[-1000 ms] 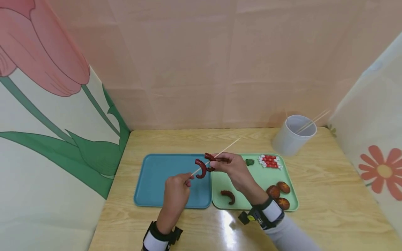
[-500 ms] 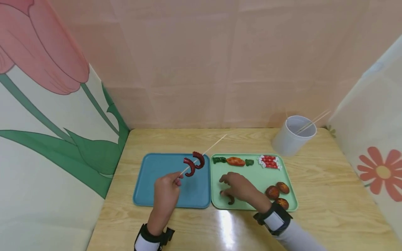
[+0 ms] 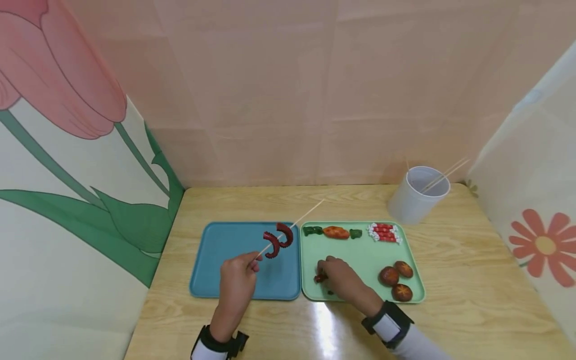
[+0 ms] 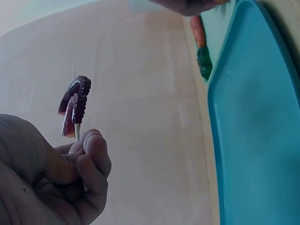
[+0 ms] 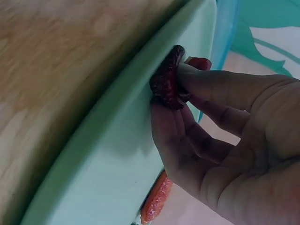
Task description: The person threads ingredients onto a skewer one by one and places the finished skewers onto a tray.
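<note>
My left hand [image 3: 237, 280] grips the lower end of a thin wooden skewer [image 3: 308, 212] over the blue tray [image 3: 220, 240]. Two dark red, curved octopus tentacles [image 3: 272, 245] are threaded side by side on the stick, whose pointed end slants up to the right. In the left wrist view, thumb and fingers of the left hand [image 4: 70, 173] close round the stick below the tentacles [image 4: 79, 101]. Low in the green tray [image 3: 364, 255], my right hand [image 3: 344, 280] pinches a third tentacle [image 5: 166, 84] between thumb and fingers, partly covering it.
Along the green tray's far side lie green pieces [image 3: 312, 230], an orange-red piece [image 3: 336, 232] and red-and-white sticks [image 3: 384, 232]. Three brown mushrooms [image 3: 389, 276] sit at its right. A white cup [image 3: 414, 200] with several skewers stands behind, near the right wall.
The right hand has left the skewer, come down to the green tray and taken hold of the third tentacle. The left hand has drawn the skewer a little left.
</note>
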Motion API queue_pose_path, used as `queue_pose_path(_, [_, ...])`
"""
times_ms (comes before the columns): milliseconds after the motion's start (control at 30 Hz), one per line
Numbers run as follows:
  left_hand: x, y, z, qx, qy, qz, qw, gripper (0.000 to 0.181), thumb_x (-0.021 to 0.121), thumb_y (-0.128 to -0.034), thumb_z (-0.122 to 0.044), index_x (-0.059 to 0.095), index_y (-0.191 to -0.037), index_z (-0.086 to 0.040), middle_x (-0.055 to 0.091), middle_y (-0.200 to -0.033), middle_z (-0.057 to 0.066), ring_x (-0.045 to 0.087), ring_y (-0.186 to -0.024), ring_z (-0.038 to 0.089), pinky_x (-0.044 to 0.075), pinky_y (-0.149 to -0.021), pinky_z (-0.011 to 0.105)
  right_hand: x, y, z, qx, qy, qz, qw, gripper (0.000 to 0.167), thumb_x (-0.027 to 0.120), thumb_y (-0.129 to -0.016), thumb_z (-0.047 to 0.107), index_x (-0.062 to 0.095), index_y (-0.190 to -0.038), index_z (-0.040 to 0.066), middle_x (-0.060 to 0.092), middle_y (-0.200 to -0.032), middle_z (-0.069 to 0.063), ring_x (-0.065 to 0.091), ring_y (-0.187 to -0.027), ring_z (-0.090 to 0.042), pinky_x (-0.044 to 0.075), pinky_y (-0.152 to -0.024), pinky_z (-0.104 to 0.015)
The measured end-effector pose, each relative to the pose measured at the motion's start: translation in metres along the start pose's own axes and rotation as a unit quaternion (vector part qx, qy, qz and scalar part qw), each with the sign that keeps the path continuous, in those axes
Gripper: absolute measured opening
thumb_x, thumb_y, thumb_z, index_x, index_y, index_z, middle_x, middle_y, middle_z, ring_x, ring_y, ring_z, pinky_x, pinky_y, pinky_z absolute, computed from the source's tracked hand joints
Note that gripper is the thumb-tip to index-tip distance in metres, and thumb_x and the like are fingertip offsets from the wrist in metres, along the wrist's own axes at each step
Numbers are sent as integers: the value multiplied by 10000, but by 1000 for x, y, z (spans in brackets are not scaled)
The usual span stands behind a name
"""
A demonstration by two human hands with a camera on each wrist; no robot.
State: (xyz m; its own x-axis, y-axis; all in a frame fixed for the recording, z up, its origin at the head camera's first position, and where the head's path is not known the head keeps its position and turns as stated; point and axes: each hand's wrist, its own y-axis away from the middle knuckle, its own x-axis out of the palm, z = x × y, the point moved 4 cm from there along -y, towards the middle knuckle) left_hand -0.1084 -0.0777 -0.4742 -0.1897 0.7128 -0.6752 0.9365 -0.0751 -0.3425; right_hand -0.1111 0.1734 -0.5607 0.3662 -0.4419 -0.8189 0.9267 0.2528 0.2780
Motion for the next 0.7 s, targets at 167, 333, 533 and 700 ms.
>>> queue_pose_path(167, [-3,-2,0,-44,35,64,10000,350,598,-778,256,806,-919,14,734,-701,32,669,-607,74,524,-526,181,-24,-7,-6,97,-1034,-348,9940,144,750,-894,21,699,-994,111,707,-922,-18,643,-811,-129,537,-695,-307])
queue_pose_path(333, [-5,-5,2,-122,167,250,9995,340,590,-796,232,808,-888,-12,722,-671,21,664,-607,70,533,-545,203,-75,-10,-15,117,-2326,-1312,9636,240,725,-962,178,702,-1182,83,753,-1085,-108,730,-913,-197,562,-767,-303])
queue_pose_path(533, [-4,-3,2,-224,334,537,9977,348,585,-782,231,812,-883,-13,732,-699,-4,645,-622,47,508,-543,176,-120,-7,-22,437,-4198,-1676,8909,469,684,-984,282,602,-1391,64,645,-1277,-120,690,-1006,-125,590,-865,-203])
queue_pose_path(700, [-2,-2,0,-242,290,677,9970,361,577,-776,220,814,-870,-34,727,-693,-16,624,-614,31,501,-560,179,-135,-5,-16,70,-5282,-1378,8378,496,676,-984,223,551,-1413,9,617,-1256,-49,714,-1058,-149,593,-926,-241])
